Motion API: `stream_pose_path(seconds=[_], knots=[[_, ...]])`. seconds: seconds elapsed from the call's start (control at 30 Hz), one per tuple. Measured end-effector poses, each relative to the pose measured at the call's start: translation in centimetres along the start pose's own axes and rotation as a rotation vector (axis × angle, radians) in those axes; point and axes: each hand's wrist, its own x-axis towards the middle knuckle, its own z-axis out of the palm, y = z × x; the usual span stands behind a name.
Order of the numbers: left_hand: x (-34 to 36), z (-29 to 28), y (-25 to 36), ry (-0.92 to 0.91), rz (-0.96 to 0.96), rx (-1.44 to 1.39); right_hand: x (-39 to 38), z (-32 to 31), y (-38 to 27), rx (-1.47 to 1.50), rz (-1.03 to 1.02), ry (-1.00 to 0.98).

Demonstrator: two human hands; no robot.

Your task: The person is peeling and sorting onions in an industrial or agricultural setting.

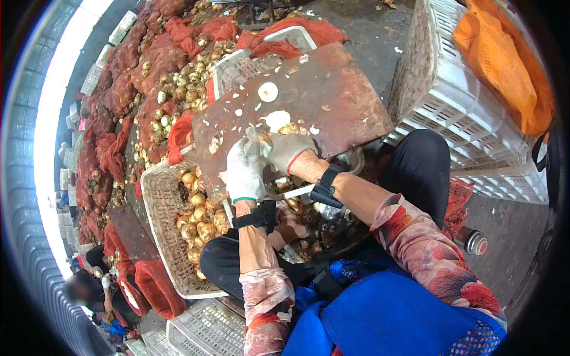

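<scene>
My left hand point(243, 169), in a white glove, is closed near the front edge of a stained brown board point(344, 89). My right hand point(292, 151), in a greyish glove, is curled close against it, fingers meeting the left's. Whatever lies between the fingers is hidden. Just beyond them on the board are a white peeled onion point(276, 120) and some brown onion skins point(291, 129). Farther up lies a white round onion piece point(268, 91) with skin scraps around it. Below my wrists, a pale rod point(297, 193) crosses above peelings between my knees.
A white crate point(163, 237) of brown onions point(202, 222) stands at my left. Red net sacks point(160, 65) and loose onions point(184, 86) pile up beyond. Stacked white crates point(457, 113) with an orange bag point(504, 65) rise at right. Another person point(110, 302) sits at far left.
</scene>
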Motion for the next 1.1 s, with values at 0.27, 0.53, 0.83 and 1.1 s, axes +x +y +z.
stream_pose_path(seconds=[0.27,0.53,0.83,1.1], knots=[[-1.6,-1.4,0.1,0.068,0.035,0.255,1.3,0.1,1.9,0.057,0.022,-0.018],[-2.7,-2.4,-0.6,-0.067,-0.013,-0.019,0.8,-2.6,3.3,0.118,0.079,0.104],[-4.2,-1.9,-0.4,-0.176,0.070,0.135,0.6,-0.8,2.1,0.085,-0.187,-0.068],[-3.7,-2.0,0.0,-0.024,0.056,-0.017,-1.5,0.5,1.3,0.443,-0.043,-0.127]])
